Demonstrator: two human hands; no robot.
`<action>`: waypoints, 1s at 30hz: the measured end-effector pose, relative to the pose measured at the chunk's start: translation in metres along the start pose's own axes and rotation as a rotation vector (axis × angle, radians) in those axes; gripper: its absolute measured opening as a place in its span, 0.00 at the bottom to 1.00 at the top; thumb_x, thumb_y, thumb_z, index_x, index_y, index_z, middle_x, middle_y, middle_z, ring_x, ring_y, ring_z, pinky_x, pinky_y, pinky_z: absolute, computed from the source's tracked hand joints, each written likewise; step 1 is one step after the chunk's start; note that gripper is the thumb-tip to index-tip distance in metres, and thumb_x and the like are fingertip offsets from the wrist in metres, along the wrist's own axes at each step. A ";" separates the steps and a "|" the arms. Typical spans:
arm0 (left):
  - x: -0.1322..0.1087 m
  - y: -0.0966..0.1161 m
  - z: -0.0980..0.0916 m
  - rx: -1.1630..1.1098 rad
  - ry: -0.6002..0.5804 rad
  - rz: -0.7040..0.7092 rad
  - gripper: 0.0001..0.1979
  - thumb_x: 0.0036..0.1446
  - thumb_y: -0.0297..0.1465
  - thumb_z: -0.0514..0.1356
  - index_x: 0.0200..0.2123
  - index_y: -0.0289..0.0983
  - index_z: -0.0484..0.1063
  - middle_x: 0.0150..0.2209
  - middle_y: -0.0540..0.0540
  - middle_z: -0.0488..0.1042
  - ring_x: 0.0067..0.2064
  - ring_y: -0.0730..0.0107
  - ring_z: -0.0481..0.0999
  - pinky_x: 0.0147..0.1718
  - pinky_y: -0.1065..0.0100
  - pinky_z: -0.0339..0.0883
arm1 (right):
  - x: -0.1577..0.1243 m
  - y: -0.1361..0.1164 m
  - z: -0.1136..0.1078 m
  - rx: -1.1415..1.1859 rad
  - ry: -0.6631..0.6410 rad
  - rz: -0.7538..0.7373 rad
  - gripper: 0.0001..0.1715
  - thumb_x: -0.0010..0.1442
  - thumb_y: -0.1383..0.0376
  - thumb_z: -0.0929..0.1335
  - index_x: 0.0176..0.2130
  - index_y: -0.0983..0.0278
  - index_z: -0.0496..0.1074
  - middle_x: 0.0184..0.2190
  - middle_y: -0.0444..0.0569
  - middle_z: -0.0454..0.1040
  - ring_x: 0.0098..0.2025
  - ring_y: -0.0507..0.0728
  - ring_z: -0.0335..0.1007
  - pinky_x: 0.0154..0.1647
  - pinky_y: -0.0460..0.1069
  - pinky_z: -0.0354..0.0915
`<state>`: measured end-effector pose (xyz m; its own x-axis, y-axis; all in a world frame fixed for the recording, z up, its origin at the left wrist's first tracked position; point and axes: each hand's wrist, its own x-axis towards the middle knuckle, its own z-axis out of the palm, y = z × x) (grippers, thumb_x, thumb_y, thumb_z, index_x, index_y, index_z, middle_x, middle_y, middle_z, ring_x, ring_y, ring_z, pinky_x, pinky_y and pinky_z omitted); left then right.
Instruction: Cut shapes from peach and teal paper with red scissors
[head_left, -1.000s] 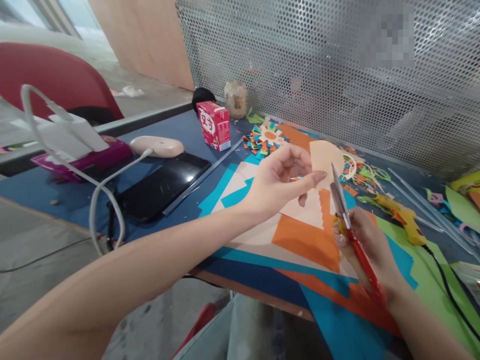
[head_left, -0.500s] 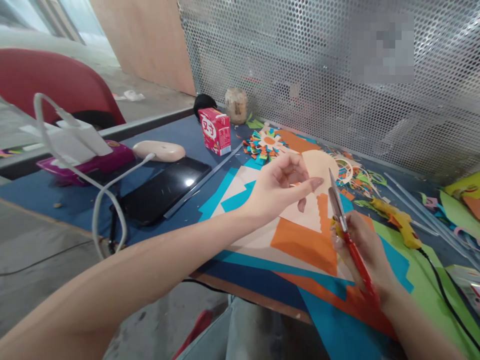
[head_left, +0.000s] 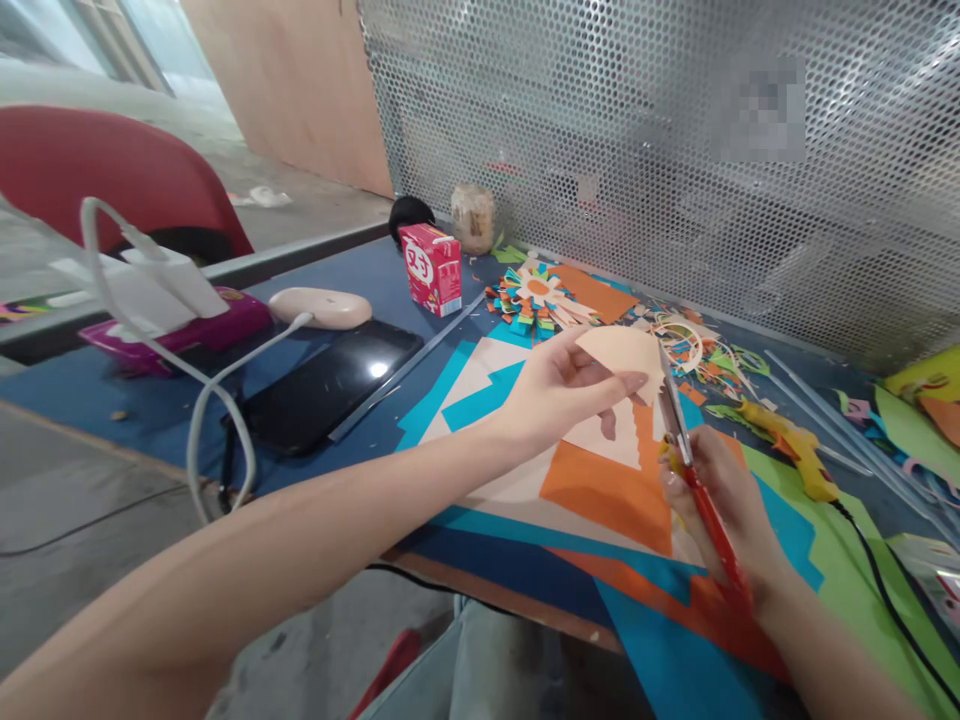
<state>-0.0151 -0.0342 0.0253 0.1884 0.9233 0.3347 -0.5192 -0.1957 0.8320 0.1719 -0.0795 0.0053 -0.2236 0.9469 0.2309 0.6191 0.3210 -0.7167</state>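
My left hand point(head_left: 562, 392) pinches a rounded piece of peach paper point(head_left: 626, 352) above the table, tilted nearly flat. My right hand point(head_left: 724, 500) grips red-handled scissors point(head_left: 690, 470), whose blades point up at the right edge of that paper piece. Under both hands lie overlapping sheets of orange paper point(head_left: 607, 490), teal paper point(head_left: 480, 395) and cream paper. A paper flower of coloured strips point(head_left: 534, 292) lies behind the hands.
A yellow glue gun point(head_left: 791, 448) with a black cord lies at right among paper scraps. A red drink carton point(head_left: 430, 268), a jar point(head_left: 472, 216), a metal ruler point(head_left: 405, 365), a black phone point(head_left: 326, 385), a pink mouse point(head_left: 321, 308) and a white charger point(head_left: 161, 285) sit left. Perforated metal screen point(head_left: 675, 150) behind.
My left hand has tipped the peach paper from upright to nearly flat and lowered it. The scissors in my right hand stay at its right edge.
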 end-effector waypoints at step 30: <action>-0.003 -0.006 0.001 -0.158 -0.053 -0.169 0.13 0.48 0.34 0.69 0.32 0.34 0.70 0.29 0.46 0.75 0.30 0.71 0.77 0.20 0.75 0.68 | 0.003 0.006 0.002 -0.015 0.050 0.003 0.15 0.59 0.53 0.66 0.29 0.57 0.58 0.19 0.39 0.62 0.20 0.52 0.59 0.19 0.46 0.56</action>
<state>-0.0117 -0.0358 0.0203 0.3248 0.9191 0.2229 -0.5996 0.0179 0.8001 0.1733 -0.0743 0.0000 -0.1839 0.9475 0.2615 0.6309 0.3178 -0.7078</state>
